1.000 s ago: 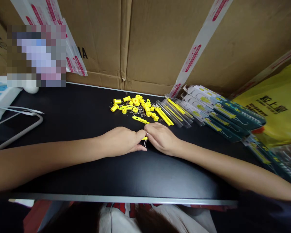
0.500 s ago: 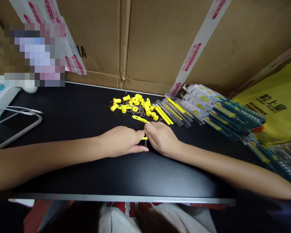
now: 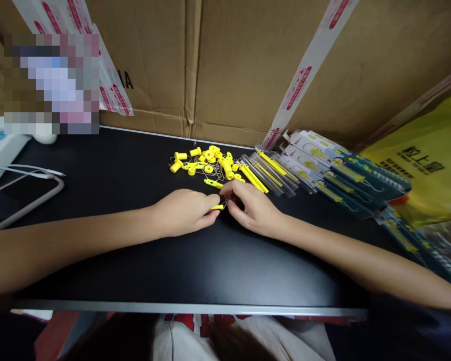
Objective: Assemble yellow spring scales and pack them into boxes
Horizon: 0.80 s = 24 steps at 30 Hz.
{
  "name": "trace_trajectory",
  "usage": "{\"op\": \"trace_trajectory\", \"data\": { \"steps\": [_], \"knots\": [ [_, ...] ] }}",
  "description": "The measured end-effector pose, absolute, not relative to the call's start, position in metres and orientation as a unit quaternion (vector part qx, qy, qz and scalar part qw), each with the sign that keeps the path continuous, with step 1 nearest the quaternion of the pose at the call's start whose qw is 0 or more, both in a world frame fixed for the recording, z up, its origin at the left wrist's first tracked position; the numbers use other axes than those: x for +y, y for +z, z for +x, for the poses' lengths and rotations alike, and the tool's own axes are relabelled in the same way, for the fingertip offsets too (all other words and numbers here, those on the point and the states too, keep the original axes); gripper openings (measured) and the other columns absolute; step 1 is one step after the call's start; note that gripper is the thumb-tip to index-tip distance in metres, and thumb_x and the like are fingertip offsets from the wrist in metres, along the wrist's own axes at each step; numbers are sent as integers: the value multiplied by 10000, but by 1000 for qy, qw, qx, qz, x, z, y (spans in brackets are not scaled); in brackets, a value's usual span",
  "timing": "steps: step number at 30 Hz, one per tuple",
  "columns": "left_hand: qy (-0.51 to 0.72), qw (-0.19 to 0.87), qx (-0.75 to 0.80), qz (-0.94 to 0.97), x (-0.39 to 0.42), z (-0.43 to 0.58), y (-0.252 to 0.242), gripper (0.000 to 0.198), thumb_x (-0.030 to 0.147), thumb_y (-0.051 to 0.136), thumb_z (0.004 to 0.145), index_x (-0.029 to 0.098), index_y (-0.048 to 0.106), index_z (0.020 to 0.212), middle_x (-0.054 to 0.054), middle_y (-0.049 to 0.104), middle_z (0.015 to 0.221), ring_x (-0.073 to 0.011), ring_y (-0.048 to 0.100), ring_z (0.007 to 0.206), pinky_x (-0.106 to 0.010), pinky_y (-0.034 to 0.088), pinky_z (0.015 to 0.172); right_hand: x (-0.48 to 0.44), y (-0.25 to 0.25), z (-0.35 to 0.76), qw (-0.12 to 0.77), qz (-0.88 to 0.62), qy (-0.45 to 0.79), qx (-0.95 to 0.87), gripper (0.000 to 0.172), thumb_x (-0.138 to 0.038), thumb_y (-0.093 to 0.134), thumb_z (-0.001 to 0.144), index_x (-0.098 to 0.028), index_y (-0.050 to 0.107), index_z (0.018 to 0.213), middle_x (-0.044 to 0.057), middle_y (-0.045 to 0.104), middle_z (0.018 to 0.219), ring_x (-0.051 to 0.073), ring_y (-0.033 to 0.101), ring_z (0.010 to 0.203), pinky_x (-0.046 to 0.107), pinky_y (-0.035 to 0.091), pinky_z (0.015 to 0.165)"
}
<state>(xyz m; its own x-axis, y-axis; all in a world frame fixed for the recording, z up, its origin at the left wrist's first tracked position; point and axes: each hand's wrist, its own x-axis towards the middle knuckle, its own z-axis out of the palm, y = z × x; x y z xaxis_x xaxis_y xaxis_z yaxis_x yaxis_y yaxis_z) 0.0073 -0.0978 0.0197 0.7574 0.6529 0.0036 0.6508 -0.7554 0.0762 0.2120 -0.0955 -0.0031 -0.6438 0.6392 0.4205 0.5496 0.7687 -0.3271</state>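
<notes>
My left hand (image 3: 188, 210) is closed in a pinch on a small yellow plastic piece (image 3: 218, 207), whose end sticks out past the fingertips. Just to its right, my right hand (image 3: 256, 206) has its thumb and forefinger curled round a thin metal wire piece (image 3: 226, 202) that meets the yellow end; the fingers partly hide it. Right behind my fingers lies another flat yellow strip (image 3: 212, 184). Beyond it is a heap of yellow caps and rings (image 3: 210, 155) mixed with wire hooks and springs.
Clear plastic tubes and yellow scale bars (image 3: 253, 178) lie right of the heap. Printed boxes (image 3: 346, 170) are stacked further right, beside a yellow bag (image 3: 428, 160). A power strip (image 3: 3, 155) with white cables sits at left. Large cartons (image 3: 240, 70) stand behind the black table (image 3: 195, 271).
Both hands have shifted slightly away from me. The left thumb has drawn in against the yellow piece, and the right thumb and forefinger have opened into a rounder curl.
</notes>
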Motion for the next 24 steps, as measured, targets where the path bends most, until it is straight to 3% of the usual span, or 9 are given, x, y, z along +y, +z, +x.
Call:
{"op": "trace_trajectory", "data": {
  "steps": [2,6,9,14,18,21,24],
  "knots": [
    [29,41,355,933,-95,7,19,233,287,398,942,163,594,921,-68,705,798,-216,685,737,-277,454,605,-97,-1,212,260,-293,121,-912,178,-88,442,784,-199,491,913,34,592,810,167,536,724,294,431,694],
    [35,49,355,933,-93,5,17,207,301,429,929,169,588,918,-58,710,826,-213,689,760,-277,467,624,-101,1,210,251,-297,156,-908,27,-216,520,861,-193,512,849,-6,536,694,137,488,627,271,409,639],
    [20,51,340,939,-94,6,17,171,306,480,914,169,582,914,-57,718,878,-222,695,804,-287,476,654,-103,1,208,246,-306,168,-904,167,-301,528,925,-186,516,805,-12,527,675,118,479,615,248,384,621],
    [43,30,334,941,-97,5,17,147,289,510,906,165,564,962,-59,712,937,-214,688,847,-281,476,679,-104,1,206,244,-309,199,-897,193,-228,483,913,-183,474,725,-16,494,655,107,448,601,239,359,596],
    [166,-9,346,924,-94,1,15,353,340,541,890,167,499,1195,-96,662,1141,-241,628,1067,-340,476,863,-96,2,208,288,-363,313,-829,230,-231,449,892,-186,455,666,-38,450,605,91,414,558,228,354,556],
    [275,-11,364,890,-86,-2,14,543,402,547,877,176,388,1344,-136,533,1358,-274,487,1274,-448,358,1068,-87,1,211,345,-389,411,-749,202,-230,448,844,-187,473,648,-43,462,572,85,416,517,222,347,511],
    [387,34,399,831,-72,-6,12,637,415,553,862,181,305,1400,-158,406,1465,-272,379,1359,-458,324,1107,-80,-1,212,403,-426,479,-653,164,-225,448,808,-192,472,649,-51,461,524,75,388,453,207,274,432]
  ]
}}
